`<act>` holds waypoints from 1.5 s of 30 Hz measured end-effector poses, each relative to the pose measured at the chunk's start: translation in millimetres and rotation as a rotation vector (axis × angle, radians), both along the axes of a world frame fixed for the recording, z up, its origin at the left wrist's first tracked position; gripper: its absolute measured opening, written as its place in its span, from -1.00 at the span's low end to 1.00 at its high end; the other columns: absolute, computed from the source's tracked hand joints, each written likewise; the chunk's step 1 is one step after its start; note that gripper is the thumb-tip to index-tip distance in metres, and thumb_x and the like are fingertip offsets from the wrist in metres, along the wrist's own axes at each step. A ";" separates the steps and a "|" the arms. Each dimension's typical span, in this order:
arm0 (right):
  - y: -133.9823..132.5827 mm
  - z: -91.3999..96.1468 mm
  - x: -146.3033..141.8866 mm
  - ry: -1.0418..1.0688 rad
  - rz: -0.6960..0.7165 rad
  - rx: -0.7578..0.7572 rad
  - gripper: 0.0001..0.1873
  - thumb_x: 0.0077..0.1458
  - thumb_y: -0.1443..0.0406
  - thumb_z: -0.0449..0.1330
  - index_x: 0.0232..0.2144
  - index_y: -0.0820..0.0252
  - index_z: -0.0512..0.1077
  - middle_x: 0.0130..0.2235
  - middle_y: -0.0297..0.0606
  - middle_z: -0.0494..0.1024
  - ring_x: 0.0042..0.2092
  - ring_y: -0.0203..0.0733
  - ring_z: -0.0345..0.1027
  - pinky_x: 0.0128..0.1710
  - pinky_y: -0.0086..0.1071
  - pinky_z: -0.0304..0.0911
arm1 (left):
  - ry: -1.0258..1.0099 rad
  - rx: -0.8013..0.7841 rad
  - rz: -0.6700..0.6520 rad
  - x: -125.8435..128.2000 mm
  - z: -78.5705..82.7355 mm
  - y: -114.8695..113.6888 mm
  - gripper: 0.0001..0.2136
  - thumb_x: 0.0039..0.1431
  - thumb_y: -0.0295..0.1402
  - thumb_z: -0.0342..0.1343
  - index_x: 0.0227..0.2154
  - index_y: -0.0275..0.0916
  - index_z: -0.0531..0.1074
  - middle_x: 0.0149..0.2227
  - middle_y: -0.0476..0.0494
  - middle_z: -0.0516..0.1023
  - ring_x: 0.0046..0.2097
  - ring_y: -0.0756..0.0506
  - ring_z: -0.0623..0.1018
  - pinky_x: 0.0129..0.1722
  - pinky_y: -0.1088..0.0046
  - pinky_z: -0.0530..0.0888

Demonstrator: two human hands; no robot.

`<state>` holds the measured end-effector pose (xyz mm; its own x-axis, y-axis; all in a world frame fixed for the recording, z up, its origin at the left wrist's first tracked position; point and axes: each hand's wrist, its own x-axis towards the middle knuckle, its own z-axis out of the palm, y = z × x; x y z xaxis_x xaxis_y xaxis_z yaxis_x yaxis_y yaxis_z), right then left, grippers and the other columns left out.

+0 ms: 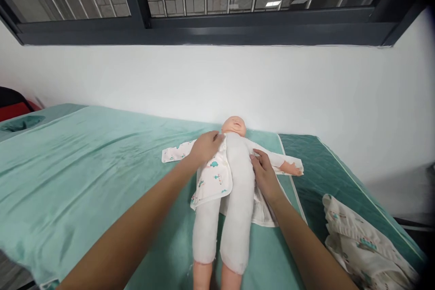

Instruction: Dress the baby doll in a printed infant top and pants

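A baby doll lies on its back with its head toward the wall and its white padded body and legs showing. It wears an open white baby shirt with small green prints, both sleeves spread sideways. One front flap lies over the left half of the chest; the other hangs beside the body. My left hand is closed on the flap's upper edge near the doll's neck. My right hand is at the opposite side of the chest, fingers bent on the shirt edge. The doll's hand shows at the right cuff.
A light green sheet covers the bed, over a darker green quilted cover at right. A folded printed cloth garment lies at the lower right. Behind stands a white wall below a dark-framed window. A red and black object is far left.
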<state>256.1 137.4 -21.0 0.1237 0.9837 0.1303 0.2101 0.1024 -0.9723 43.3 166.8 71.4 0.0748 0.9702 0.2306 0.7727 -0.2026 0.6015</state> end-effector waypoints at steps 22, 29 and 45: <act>-5.7 8.3 -0.1 -0.040 0.065 -0.023 -0.40 0.19 -0.11 0.01 0.16 0.03 0.20 0.03 -0.13 0.43 0.02 -0.05 0.33 0.09 -0.14 0.17 | 0.230 0.062 0.012 52.4 21.6 26.0 -0.74 0.27 -0.32 -0.06 -0.15 -0.23 0.51 -0.13 -0.23 0.57 -0.14 -0.17 0.53 -0.15 0.33 0.41; -6.4 8.9 2.2 -0.044 0.064 -0.002 -0.37 0.18 -0.13 0.01 0.17 0.05 0.21 0.04 -0.13 0.43 0.02 -0.03 0.34 0.10 -0.11 0.17 | 0.059 0.228 -0.128 15.5 3.8 -83.4 -0.76 0.29 -0.25 0.00 -0.04 -0.13 0.41 -0.06 -0.13 0.45 0.01 -0.12 0.46 0.04 0.30 0.42; -5.3 6.8 2.9 -0.082 0.031 0.014 -0.35 0.17 -0.13 0.01 0.16 0.07 0.24 0.04 -0.09 0.44 0.03 0.00 0.34 0.14 -0.06 0.14 | -0.075 0.198 -0.009 -14.4 -25.3 -152.2 -0.83 0.30 -0.28 -0.07 -0.32 -0.08 0.41 -0.24 -0.09 0.51 -0.16 -0.16 0.48 -0.13 0.22 0.49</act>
